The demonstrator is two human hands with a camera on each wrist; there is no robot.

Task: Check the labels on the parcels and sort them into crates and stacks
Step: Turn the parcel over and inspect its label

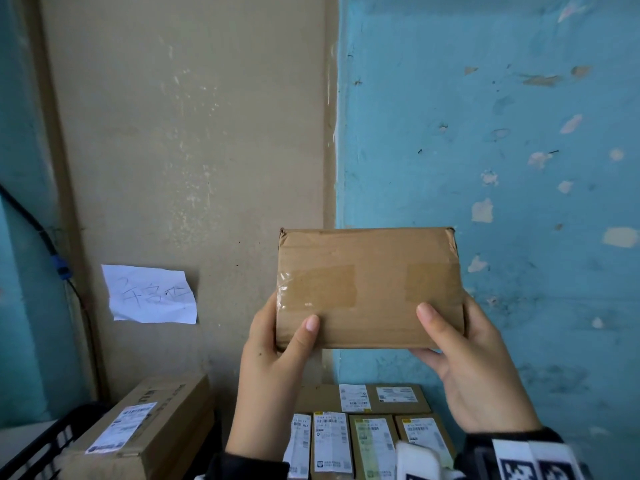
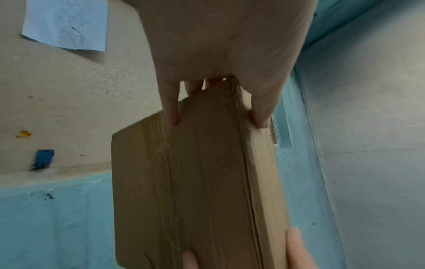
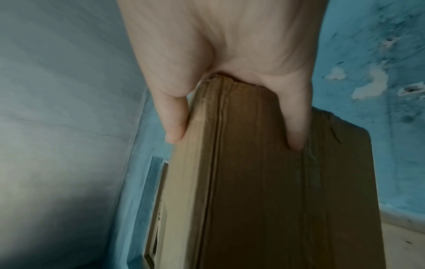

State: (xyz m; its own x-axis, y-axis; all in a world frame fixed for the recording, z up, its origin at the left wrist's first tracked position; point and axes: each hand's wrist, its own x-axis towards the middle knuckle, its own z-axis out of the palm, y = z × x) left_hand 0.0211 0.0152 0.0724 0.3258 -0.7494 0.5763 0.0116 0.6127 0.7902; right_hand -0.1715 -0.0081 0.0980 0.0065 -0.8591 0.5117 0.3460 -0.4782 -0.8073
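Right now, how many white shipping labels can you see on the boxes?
7. One on the long carton at lower left; two on the back row; four on the front row. The held parcel shows none; the hands may hide more.

Flaking blue wall [image 1: 502,133] meets beige panel [image 1: 194,133] bearing a handwritten paper note [image 1: 150,294].

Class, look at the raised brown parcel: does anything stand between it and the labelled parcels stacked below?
Only the holder's own forearms. The parcel, gripped by left hand and right hand, hangs over the labelled parcels.
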